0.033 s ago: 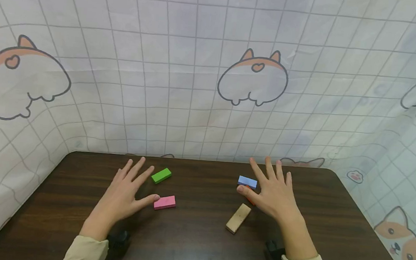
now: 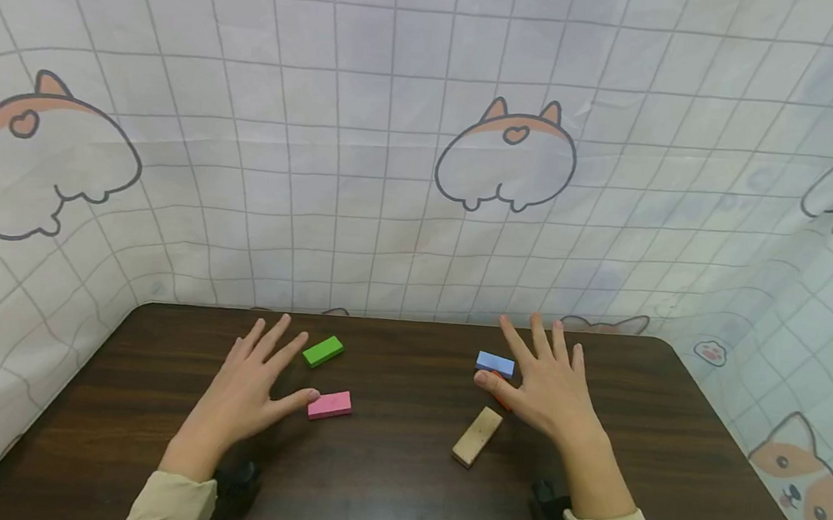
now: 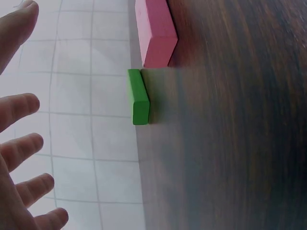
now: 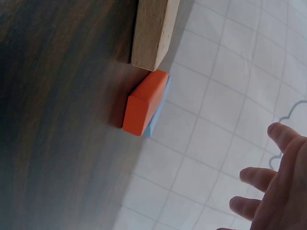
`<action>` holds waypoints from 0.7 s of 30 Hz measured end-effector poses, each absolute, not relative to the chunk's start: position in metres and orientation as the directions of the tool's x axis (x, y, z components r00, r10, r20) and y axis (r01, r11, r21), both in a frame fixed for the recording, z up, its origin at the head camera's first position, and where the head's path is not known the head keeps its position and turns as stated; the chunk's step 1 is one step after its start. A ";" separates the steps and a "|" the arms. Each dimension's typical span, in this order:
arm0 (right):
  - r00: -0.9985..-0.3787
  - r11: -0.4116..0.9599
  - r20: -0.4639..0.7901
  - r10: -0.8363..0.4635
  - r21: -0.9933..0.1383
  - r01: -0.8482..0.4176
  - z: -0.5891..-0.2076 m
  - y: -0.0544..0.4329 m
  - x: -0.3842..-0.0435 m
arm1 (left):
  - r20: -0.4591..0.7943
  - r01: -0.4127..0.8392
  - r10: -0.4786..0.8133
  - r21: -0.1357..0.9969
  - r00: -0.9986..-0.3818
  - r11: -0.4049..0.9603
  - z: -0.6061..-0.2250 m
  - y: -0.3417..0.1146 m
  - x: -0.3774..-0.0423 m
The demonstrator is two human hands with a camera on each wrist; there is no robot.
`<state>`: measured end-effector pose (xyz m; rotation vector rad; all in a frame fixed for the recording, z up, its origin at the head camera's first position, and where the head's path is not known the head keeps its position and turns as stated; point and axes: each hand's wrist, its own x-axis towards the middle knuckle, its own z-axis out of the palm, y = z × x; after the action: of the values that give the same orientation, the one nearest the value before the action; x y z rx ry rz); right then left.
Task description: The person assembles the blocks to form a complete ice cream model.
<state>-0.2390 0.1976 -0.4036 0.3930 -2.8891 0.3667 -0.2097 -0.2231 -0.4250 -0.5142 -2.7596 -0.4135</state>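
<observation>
My left hand (image 2: 241, 394) is held over the table with fingers spread, holding nothing. In the head view its thumb tip overlaps the near end of a pink block (image 2: 330, 405); the left wrist view shows the fingers apart from that block. Beyond it lies a green block (image 3: 139, 98). My right hand (image 2: 550, 390) also has its fingers spread, above the table and holding nothing. A red-orange block (image 4: 146, 103) lies partly hidden under its thumb in the head view, close against a blue block (image 2: 495, 364). Nearer to me is a plain wooden block (image 2: 477, 437).
The blocks lie on a dark wood-grain table (image 2: 394, 492). A white gridded cloth (image 2: 395, 166) with cartoon corgi prints hangs behind the table and along its sides. Dark devices (image 2: 237, 477) sit under both wrists.
</observation>
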 end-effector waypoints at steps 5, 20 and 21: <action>-0.939 0.933 0.244 -0.241 -0.209 -0.294 -0.402 0.197 -0.239 | 0.347 0.390 0.301 0.226 -0.888 0.892 -0.424 -0.223 -0.208; -0.921 0.911 0.280 -0.271 -0.235 -0.340 -0.402 0.196 -0.238 | 0.375 0.438 0.338 0.223 -0.863 0.871 -0.419 -0.216 -0.204; -0.919 0.909 0.282 -0.275 -0.235 -0.344 -0.402 0.196 -0.238 | 0.377 0.438 0.338 0.222 -0.862 0.871 -0.418 -0.216 -0.203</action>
<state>-0.2379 0.1957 -0.4022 0.4666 -2.8293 0.4132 -0.2031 -0.2160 -0.4180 -0.5796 -2.7141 -0.4320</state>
